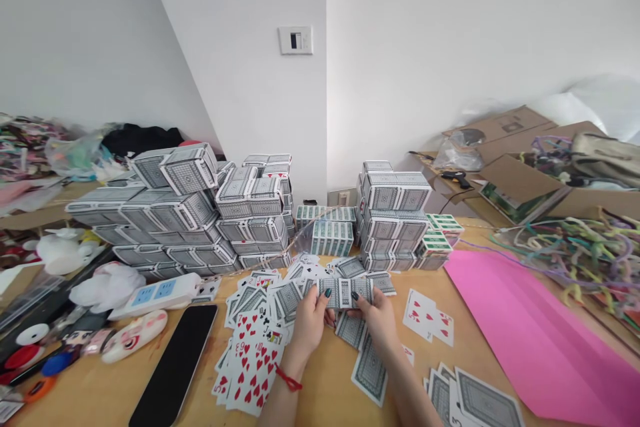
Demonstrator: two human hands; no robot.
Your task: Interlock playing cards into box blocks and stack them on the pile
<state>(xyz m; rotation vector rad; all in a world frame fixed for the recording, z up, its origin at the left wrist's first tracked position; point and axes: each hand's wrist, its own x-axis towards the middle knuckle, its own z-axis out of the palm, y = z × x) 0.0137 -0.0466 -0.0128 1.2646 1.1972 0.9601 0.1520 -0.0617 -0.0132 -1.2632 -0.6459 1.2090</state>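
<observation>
A wooden table [116, 387] is spanning the lower frame. At lower centre, left hand [313, 313] and right hand [376, 315] are jointly grasping grey-backed cards [345, 293].

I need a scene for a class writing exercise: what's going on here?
A person's left hand and right hand hold some grey-backed cards between them, over a table. Loose cards lie around the hands, some face up, some face down. Behind them, card blocks stand stacked to the left and right. A phone lies on the left.
</observation>
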